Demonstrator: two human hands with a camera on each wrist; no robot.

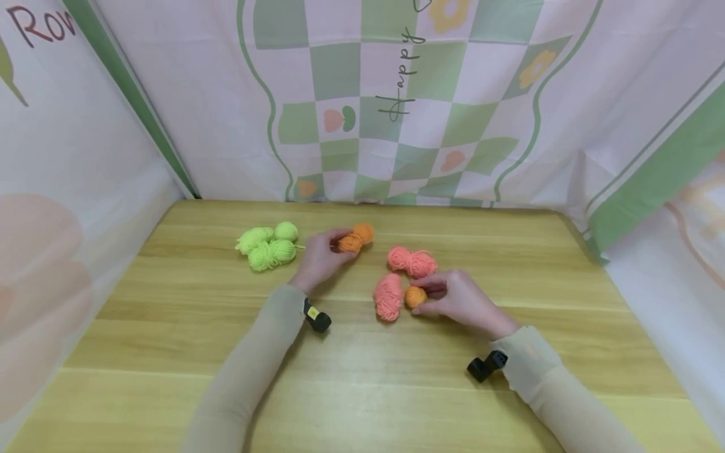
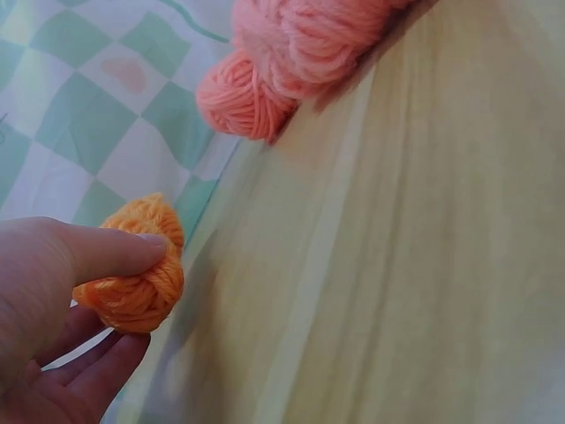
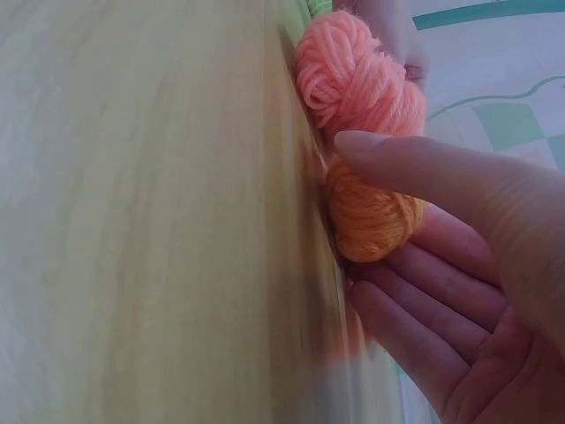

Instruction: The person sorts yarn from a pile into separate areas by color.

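My left hand (image 1: 323, 257) pinches an orange yarn bundle (image 1: 357, 238) near the table's back, its two lobes side by side. Seen from the left wrist, the thumb (image 2: 115, 253) presses on the bundle's near face, with fingers behind and below. Farther right and nearer the front, my right hand (image 1: 461, 299) holds a small orange yarn ball (image 1: 416, 297) between thumb and fingers, low at the table. A pink yarn bundle (image 1: 388, 297) lies just left of that ball. Behind it rests another pink yarn bundle (image 1: 412, 262), narrow at its middle.
Several light green yarn balls (image 1: 272, 251) lie grouped left of my left hand. The wooden table (image 1: 362, 390) meets a hanging checkered cloth (image 1: 396, 157) at its back edge. More cloth (image 1: 85, 220) hangs along the left side.
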